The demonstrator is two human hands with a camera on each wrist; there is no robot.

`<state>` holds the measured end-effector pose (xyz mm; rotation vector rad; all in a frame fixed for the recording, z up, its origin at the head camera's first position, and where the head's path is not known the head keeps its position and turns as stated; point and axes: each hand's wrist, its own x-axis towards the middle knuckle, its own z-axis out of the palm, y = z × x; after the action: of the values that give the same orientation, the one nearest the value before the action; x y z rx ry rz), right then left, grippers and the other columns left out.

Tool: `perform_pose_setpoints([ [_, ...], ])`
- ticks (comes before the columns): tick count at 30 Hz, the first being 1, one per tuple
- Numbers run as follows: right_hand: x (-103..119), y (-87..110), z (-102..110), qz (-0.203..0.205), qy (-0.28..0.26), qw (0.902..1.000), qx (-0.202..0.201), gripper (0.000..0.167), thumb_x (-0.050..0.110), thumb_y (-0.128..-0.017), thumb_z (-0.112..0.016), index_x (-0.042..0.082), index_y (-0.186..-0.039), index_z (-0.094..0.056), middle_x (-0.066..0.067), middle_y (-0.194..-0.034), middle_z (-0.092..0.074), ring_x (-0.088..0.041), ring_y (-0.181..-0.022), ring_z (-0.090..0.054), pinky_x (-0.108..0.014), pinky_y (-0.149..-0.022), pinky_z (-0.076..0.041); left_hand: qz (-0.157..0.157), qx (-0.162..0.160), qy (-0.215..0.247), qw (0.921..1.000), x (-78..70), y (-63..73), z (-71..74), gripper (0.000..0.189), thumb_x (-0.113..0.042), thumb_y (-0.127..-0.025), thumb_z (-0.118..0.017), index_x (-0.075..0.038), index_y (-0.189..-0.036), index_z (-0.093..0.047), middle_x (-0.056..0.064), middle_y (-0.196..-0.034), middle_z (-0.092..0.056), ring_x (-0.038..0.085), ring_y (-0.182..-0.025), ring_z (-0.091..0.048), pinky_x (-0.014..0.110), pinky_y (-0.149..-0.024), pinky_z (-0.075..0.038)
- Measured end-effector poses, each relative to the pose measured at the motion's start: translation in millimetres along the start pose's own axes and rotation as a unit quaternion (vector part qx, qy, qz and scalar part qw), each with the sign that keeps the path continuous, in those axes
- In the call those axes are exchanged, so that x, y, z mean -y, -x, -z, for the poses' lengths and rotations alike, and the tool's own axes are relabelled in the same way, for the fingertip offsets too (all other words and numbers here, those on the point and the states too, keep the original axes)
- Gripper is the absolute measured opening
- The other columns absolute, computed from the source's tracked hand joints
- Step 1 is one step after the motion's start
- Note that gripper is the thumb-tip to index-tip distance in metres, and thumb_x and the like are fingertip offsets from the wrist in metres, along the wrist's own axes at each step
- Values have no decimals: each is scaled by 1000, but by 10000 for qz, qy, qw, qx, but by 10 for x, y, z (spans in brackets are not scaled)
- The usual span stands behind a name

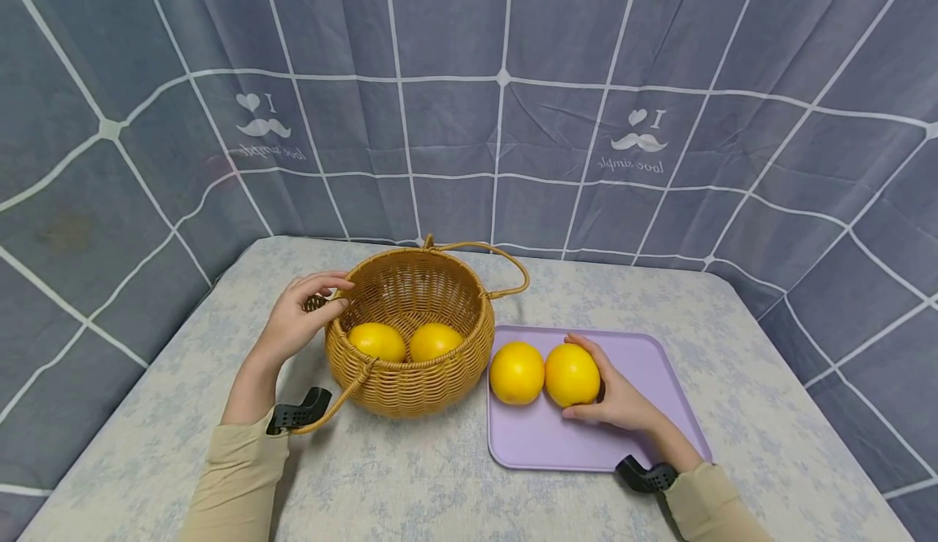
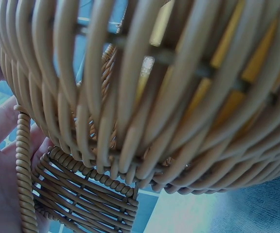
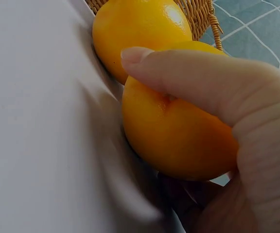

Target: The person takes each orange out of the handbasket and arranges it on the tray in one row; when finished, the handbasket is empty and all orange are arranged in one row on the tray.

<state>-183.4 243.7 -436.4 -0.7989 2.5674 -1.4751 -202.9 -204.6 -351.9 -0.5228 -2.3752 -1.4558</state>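
My right hand (image 1: 620, 400) grips an orange (image 1: 572, 374) on the lilac tray (image 1: 557, 447), thumb on the near side and fingers round the far side. In the right wrist view the thumb lies across this orange (image 3: 179, 131). A second orange (image 1: 516, 373) sits just left of it on the tray. My left hand (image 1: 299, 314) holds the left rim of the wicker basket (image 1: 414, 387). Two oranges, one on the left (image 1: 377, 342) and one on the right (image 1: 436, 341), lie inside the basket. The woven wall (image 2: 130, 97) hides part of the left fingers.
One basket handle (image 1: 506, 269) sticks out to the right rear; another (image 1: 340, 404) hangs toward the left wrist. The basket stands close to the tray's left edge. A patterned cloth (image 1: 410, 477) covers the table, and a grey-blue checked curtain (image 1: 454, 135) rises behind it.
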Motion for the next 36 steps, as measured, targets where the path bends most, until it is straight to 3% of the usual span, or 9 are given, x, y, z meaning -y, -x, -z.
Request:
perform_pose_setpoints([
  [2,-3,-2,-2,-3,17,10000,-18,102,8,-68,-83,5,-147,-20,-19,-146,-30,-10,-120,-42,-56,-97,-31,-9,10,9,10000,1,0,0,23,5,-87,-56,14,-108,-60,28,-123,-52,33,-93,-41,19,-73,-36],
  [5,-1,-1,-4,16,-31,10000,-47,103,8,-67,-84,4,-147,-19,-19,-146,-29,-9,-120,-41,-59,-96,-30,-23,14,9,10000,5,0,-1,23,5,-87,-56,14,-108,-60,28,-123,-52,33,-93,-41,19,-72,-36],
  [11,6,-3,-8,45,-53,9998,-161,104,6,-66,-84,3,-147,-19,-21,-145,-30,-9,-117,-43,-56,-94,-33,-42,30,11,10000,3,-1,1,23,5,-88,-56,14,-108,-60,28,-123,-52,33,-93,-40,21,-72,-35],
  [20,0,-11,-32,-164,-170,9993,-283,90,4,-64,-85,7,-136,-32,-16,-130,-43,-30,-104,-51,-51,-86,-40,-36,21,18,10000,1,3,3,23,5,-87,-56,14,-108,-60,28,-123,-52,33,-93,-40,20,-72,-36],
  [28,-26,-22,-77,-250,-250,9982,-475,91,6,-64,-85,8,-137,-31,-17,-132,-42,-33,-104,-51,-50,-86,-40,-37,-10,-21,10000,1,-3,0,23,5,-86,-56,14,-108,-61,28,-122,-53,33,-92,-41,20,-72,-36],
  [36,-15,-31,-57,-227,-193,9990,-328,96,6,-68,-83,3,-143,-24,-19,-139,-36,-32,-109,-49,-52,-89,-38,-51,-27,-14,10000,5,-7,0,24,5,-86,-56,14,-108,-61,28,-122,-53,32,-93,-41,21,-73,-36],
])
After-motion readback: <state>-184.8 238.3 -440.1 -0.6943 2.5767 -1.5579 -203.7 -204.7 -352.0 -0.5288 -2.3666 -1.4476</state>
